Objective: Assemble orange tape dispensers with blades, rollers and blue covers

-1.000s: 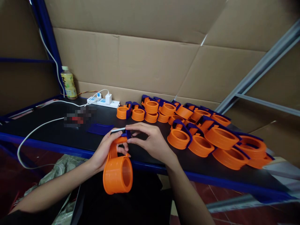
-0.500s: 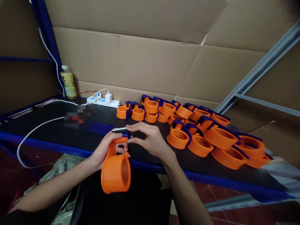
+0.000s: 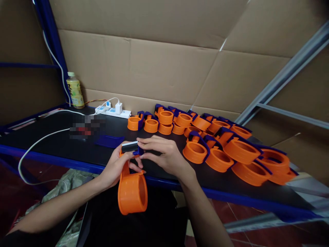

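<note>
My left hand (image 3: 113,171) is wrapped round the handle of an orange tape dispenser (image 3: 130,197), whose wide ring hangs down below it. At the dispenser's upper end sit a black roller or strip and a white serrated blade (image 3: 130,144). My right hand (image 3: 168,154) pinches the dark blue part (image 3: 140,151) at the right end of that blade, thumb below and fingers above. The fingertips partly hide the spot they grip. A flat blue plastic piece (image 3: 109,141) lies on the table just behind my left hand.
Several orange and blue tape dispensers (image 3: 195,152) stand in rows, some stacked, across the right half of the black table (image 3: 48,137). A power strip (image 3: 125,113) with white cables lies at the back, and a yellow-labelled bottle (image 3: 75,92) stands at the left corner.
The dispenser's ring has swung slightly right and down. Its blade end has turned more toward me, and my left thumb has shifted lower on it. My right hand keeps its pinch.
</note>
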The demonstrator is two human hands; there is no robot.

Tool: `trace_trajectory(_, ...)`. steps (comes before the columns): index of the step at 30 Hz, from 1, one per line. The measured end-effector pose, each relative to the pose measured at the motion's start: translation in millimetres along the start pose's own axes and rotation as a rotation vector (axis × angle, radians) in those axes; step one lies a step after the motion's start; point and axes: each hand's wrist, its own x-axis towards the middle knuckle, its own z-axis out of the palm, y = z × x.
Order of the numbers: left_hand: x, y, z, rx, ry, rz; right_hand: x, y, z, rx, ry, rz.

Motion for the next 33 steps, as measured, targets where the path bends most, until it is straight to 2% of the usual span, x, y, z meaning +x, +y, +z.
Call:
trace_trajectory(3, 0.4, 3.9, -4.1, -0.128, -0.039, -0.015, -0.4, 3.2, 2.1, -0.041, 0.034, -0.015)
trace_trajectory(7, 2.1, 13.0, -6.5, -0.329, -0.198, 0.021, -0.4, 5.4, -3.2, -0.109, 0.136, -0.050)
trace_trajectory(12, 0.4, 15.5, -14.1, -0.244, -0.378, 0.099, 1.3, -2.1, -12.7, 0.030, 0.119, -0.007)
trace_trajectory(17, -6.7, 11.7, -23.1, -0.164, -0.383, 0.132, 3.5, -6.8, -0.4, 0.198, 0.219, 0.189)
trace_trajectory(21, -5.9, 16.2, -24.5, -0.167, -0.358, 0.141, 7.2, -11.6, 14.2, 0.128, 0.114, 0.246)
trace_trajectory(26, -7.4, 20.1, -25.3, -0.256, -0.540, 0.001, 6.9, -6.7, 40.9, -0.084, -0.107, 0.202)
trace_trajectory(28, -10.1, 17.7, -25.0, -0.302, -0.528, -0.029, 2.7, 1.4, 55.2, -0.128, -0.196, 0.144)
trace_trajectory(31, -11.5, 12.9, -21.8, -0.338, -0.569, -0.090, -4.9, 12.9, 71.9, -0.153, -0.268, 0.104)
trace_trajectory(33, -10.2, 10.8, -17.7, -0.383, -0.607, -0.127, -7.6, 15.7, 75.8, -0.160, -0.266, 0.134)
